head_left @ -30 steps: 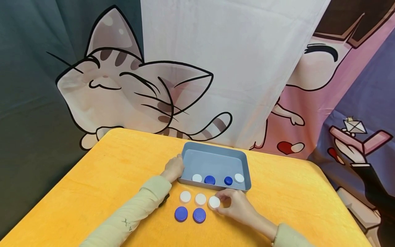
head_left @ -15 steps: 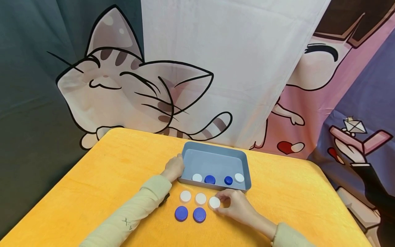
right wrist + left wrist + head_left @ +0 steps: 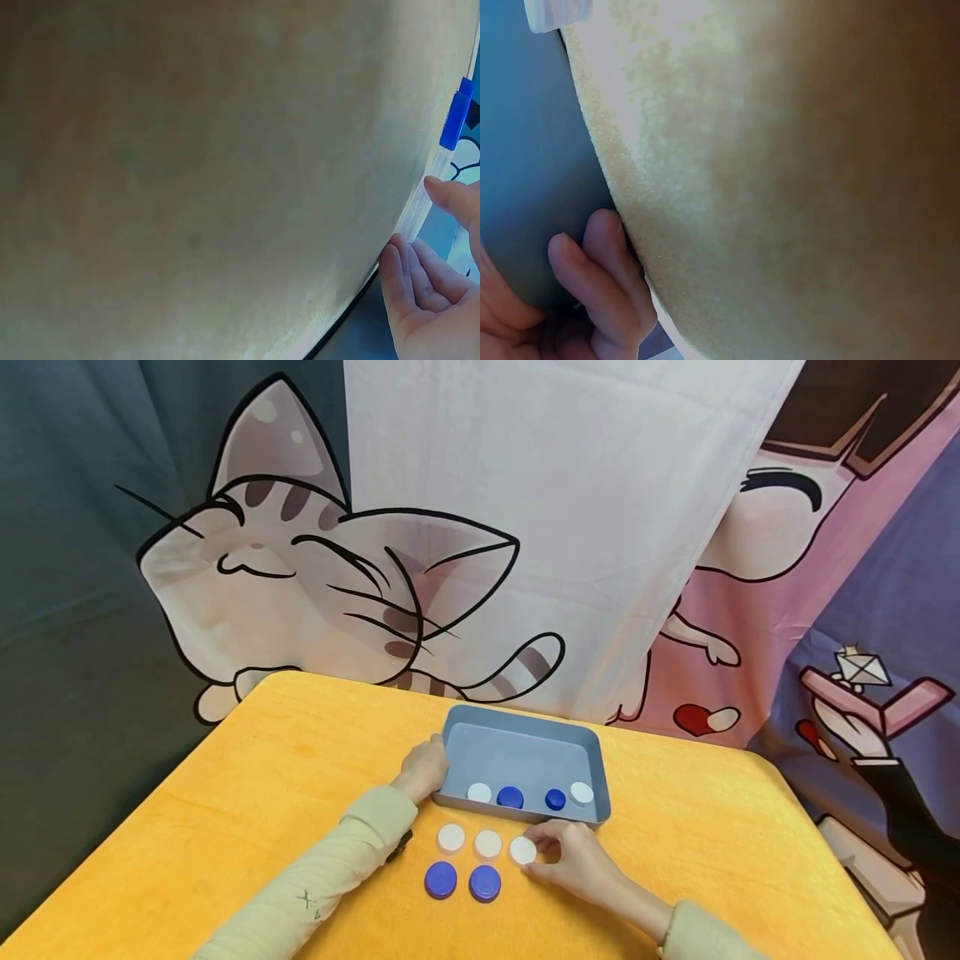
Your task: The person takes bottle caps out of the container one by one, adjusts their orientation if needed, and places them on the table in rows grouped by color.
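Note:
My left hand (image 3: 423, 768) grips the left end of a shallow blue-grey tray (image 3: 521, 720), fingers (image 3: 604, 289) bent against its wall in the left wrist view. Between thumb and fingers, my right hand (image 3: 581, 862) pinches a white bottle cap (image 3: 522, 852) on the table in front of the tray. Its ridged side shows in the right wrist view. To its left lie two more white caps, the middle one (image 3: 487, 844) and the far left one (image 3: 451, 838). Nearer to me sit two blue caps, left (image 3: 440, 880) and right (image 3: 485, 883).
Along the tray's near wall, inside, are a white cap (image 3: 479, 792), a blue cap (image 3: 510, 797), a smaller blue cap (image 3: 555, 799) and another white cap (image 3: 581, 792). A yellow cloth (image 3: 315, 727) covers the table. Behind hangs a printed curtain (image 3: 570, 527).
The white cap in my right hand has shifted very slightly to the right. Both hands, the tray and the other caps stay where they were.

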Tool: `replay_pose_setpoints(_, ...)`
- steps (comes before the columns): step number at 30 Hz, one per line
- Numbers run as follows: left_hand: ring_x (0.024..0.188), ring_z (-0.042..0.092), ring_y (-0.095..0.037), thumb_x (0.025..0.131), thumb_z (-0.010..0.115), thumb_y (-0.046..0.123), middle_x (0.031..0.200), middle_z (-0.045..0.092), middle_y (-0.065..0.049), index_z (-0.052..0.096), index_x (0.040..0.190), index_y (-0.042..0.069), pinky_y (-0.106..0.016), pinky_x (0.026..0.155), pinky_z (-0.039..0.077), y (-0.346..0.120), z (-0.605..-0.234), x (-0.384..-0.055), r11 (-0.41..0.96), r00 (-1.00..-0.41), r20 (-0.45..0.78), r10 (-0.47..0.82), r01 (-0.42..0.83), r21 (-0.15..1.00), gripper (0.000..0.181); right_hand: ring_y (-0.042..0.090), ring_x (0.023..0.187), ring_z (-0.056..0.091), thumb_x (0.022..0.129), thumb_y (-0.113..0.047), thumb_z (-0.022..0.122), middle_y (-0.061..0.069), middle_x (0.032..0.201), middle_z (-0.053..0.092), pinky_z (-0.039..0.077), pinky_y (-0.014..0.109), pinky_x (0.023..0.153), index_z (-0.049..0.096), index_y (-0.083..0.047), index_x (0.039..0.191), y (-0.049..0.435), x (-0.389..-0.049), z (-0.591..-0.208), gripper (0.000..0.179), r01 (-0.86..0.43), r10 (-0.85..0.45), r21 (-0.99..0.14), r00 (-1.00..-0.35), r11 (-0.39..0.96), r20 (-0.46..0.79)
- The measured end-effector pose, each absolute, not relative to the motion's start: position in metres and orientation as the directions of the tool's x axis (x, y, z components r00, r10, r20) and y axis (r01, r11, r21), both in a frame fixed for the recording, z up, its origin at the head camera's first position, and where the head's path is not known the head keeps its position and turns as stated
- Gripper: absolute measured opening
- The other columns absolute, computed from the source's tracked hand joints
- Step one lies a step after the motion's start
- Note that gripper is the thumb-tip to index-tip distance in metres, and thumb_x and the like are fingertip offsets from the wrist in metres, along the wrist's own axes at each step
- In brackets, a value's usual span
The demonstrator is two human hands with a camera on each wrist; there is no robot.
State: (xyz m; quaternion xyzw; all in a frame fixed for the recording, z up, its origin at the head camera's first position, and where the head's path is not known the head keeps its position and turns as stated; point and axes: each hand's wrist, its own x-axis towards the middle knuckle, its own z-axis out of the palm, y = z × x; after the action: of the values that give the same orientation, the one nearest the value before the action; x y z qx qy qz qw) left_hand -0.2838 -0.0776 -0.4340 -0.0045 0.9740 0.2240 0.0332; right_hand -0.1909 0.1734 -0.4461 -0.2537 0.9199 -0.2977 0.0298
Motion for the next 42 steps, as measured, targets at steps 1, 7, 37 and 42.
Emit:
replay_pose_setpoints(1,0.084,0.066,-0.031,0.096,0.048,0.006,0.092,0.065,-0.023,0.05,0.115,-0.009,-0.041,0.072,0.053,-0.0775,-0.434,-0.2838,0.899,-0.998,-0.066,0.006,-0.024,0.437,0.024,0.001,0.076,0.057,0.072,-0.025,0.084,-0.008,0.086,0.067,0.051,0.019,0.07,0.072,-0.012,0.097,0.1735,-0.1909,-0.4461,0.03,-0.45,-0.485,-0.564,-0.869,0.693,0.097)
replay_pose_setpoints(7,0.084,0.066,-0.03,0.096,0.047,0.006,0.093,0.065,-0.024,0.049,0.119,-0.01,-0.042,0.073,0.053,-0.0771,-0.4336,-0.2837,0.898,-0.997,-0.072,0.002,-0.029,0.439,0.027,0.001,0.076,0.057,0.073,-0.023,0.083,-0.007,0.086,0.067,0.051,0.019,0.07,0.072,-0.011,0.097,0.1738,-0.1907,-0.446,0.03,-0.451,-0.487,-0.564,-0.868,0.692,0.097)
replay_pose_setpoints(37,0.084,0.066,-0.03,0.096,0.049,0.006,0.093,0.065,-0.024,0.049,0.118,-0.01,-0.042,0.073,0.054,-0.0777,-0.4348,-0.2844,0.899,-0.998,-0.07,0.006,-0.026,0.438,0.028,0.004,0.076,0.061,0.075,-0.028,0.082,-0.004,0.087,0.069,0.053,0.019,0.069,0.071,-0.013,0.094,0.1728,-0.1906,-0.4425,0.027,-0.415,-0.446,-0.611,-0.888,0.674,0.112)
replay_pose_setpoints(42,0.087,0.066,-0.031,0.096,0.049,0.006,0.096,0.065,-0.024,0.048,0.121,-0.01,-0.042,0.075,0.053,-0.0779,-0.4344,-0.2845,0.893,-0.997,-0.08,0.004,-0.032,0.449,0.03,0.004,0.073,0.06,0.077,-0.025,0.081,-0.005,0.082,0.069,0.053,0.019,0.067,0.072,-0.013,0.091,0.1717,-0.19,-0.4377,0.021,-0.429,-0.446,-0.634,-0.883,0.643,0.145)
